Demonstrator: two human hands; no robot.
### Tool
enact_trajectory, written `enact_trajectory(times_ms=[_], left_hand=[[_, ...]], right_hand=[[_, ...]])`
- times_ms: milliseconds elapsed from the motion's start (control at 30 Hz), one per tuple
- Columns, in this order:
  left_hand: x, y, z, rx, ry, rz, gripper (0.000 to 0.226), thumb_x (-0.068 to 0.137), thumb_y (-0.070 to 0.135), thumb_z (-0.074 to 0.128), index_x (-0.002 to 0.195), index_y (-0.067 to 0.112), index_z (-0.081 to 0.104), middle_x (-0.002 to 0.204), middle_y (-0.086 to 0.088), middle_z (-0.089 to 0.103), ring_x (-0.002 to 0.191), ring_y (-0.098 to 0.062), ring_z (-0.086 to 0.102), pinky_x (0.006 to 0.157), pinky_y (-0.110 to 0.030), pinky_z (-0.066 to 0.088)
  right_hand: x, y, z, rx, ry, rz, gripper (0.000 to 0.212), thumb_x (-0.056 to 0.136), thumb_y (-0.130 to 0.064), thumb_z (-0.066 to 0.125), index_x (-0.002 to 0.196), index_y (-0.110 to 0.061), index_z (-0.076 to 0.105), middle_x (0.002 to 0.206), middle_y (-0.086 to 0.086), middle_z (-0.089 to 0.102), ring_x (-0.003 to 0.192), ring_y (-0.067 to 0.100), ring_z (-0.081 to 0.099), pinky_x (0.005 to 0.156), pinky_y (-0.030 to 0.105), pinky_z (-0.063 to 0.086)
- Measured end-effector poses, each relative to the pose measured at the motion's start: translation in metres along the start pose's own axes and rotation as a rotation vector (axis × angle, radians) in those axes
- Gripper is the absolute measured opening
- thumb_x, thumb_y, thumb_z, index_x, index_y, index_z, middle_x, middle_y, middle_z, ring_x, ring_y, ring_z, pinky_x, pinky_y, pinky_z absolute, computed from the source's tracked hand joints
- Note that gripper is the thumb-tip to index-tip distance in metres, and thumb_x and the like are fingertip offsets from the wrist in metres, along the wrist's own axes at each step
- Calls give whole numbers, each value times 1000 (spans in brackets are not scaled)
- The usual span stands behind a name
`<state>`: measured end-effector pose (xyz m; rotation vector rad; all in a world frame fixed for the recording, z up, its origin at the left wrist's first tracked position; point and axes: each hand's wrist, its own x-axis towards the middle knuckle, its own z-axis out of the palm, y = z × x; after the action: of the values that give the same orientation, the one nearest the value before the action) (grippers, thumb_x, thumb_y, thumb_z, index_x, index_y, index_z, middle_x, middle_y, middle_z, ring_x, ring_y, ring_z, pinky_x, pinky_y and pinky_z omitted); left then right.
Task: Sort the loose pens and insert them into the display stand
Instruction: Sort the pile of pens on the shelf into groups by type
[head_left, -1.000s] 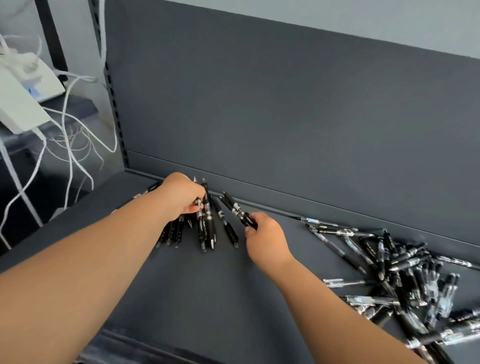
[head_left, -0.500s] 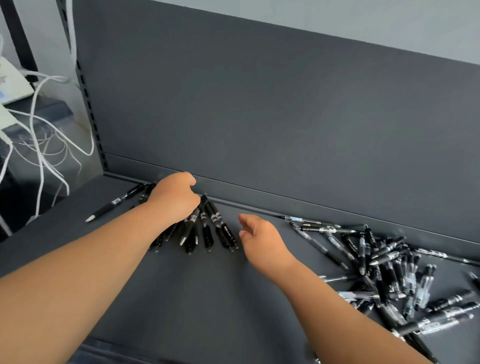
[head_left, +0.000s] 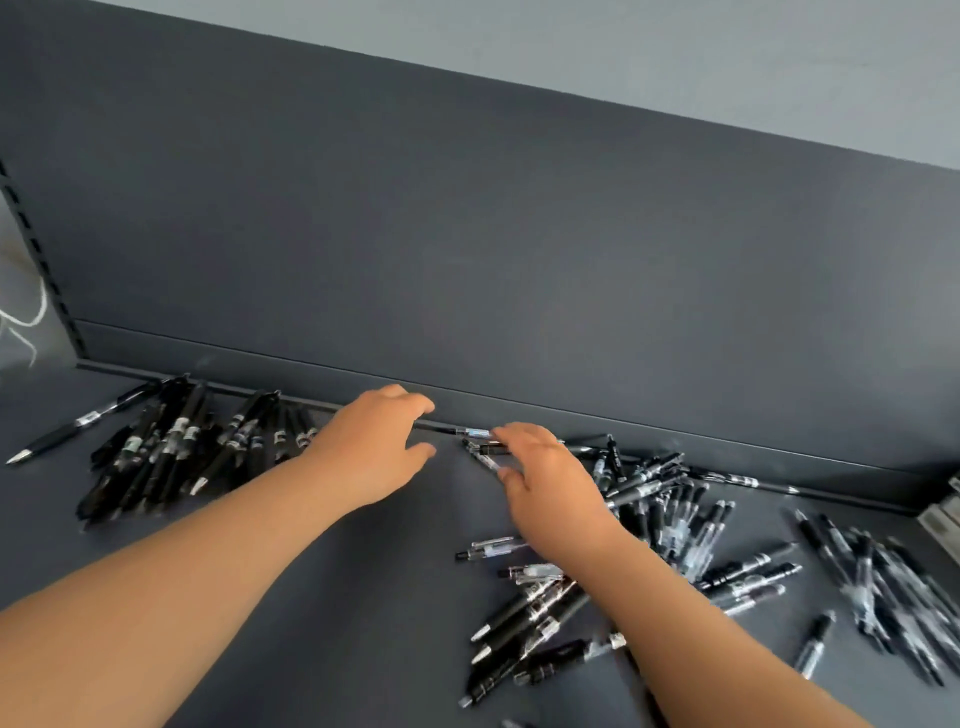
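Note:
A bunch of black pens (head_left: 171, 447) lies side by side on the dark shelf (head_left: 311, 597) at the left, against the back panel. A loose heap of black and clear pens (head_left: 675, 519) spreads over the right side. My left hand (head_left: 374, 447) hovers between the two groups with fingers spread and nothing in it. My right hand (head_left: 545, 478) reaches over a few pens (head_left: 480, 449) lying along the back edge, its fingertips and thumb on either side of them. Whether it touches them is not plain.
The upright dark back panel (head_left: 467, 260) closes the shelf behind the pens. A single pen (head_left: 57, 434) lies apart at the far left. A pale boxy object (head_left: 943, 514) shows at the right edge. White cables (head_left: 21, 322) hang beyond the shelf's left end.
My left hand has let go of the bunched pens and moved right, opening. My right hand has shifted right to the pens along the back edge. The view has swung right.

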<state>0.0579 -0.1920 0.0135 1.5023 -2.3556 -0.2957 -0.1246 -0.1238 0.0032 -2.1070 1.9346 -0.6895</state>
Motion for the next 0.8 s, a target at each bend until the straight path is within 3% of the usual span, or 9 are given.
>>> enact_trajectory(times_ms=[167, 333, 500, 667, 800], left_hand=[[12, 33, 22, 13, -27, 17, 44, 95, 34, 52, 137, 23, 46, 138, 5, 47, 127, -18, 42, 100, -33, 39], [29, 57, 39, 34, -70, -6, 38, 97, 29, 48, 134, 22, 49, 134, 3, 49, 123, -20, 44, 96, -34, 40], [46, 69, 53, 125, -143, -57, 37, 98, 24, 43, 133, 16, 50, 135, -2, 48, 124, -24, 43, 99, -36, 39], [54, 73, 64, 173, -197, -116, 34, 98, 26, 45, 128, 14, 52, 130, -3, 49, 121, -26, 44, 99, -40, 40], [61, 73, 68, 172, -190, -129, 41, 94, 33, 54, 131, 18, 52, 126, -4, 48, 122, -25, 42, 96, -37, 40]], right_hand=[[-19, 68, -48, -56, 79, 115, 37, 94, -10, 49, 130, -13, 55, 134, 3, 53, 125, 19, 46, 99, 14, 27], [-27, 150, -95, -229, 130, 322, 35, 91, -7, 49, 123, -12, 62, 124, 12, 62, 114, 30, 56, 92, 31, 42], [-24, 201, -112, -370, 60, 485, 42, 89, -4, 44, 125, -18, 60, 123, 10, 62, 116, 32, 53, 88, 35, 44], [-23, 222, -103, -459, -82, 505, 49, 84, -1, 45, 127, -23, 57, 123, 9, 61, 114, 32, 53, 90, 35, 46], [-22, 234, -96, -453, -62, 453, 42, 87, -6, 52, 125, -22, 59, 120, 11, 54, 114, 35, 47, 92, 37, 44]])
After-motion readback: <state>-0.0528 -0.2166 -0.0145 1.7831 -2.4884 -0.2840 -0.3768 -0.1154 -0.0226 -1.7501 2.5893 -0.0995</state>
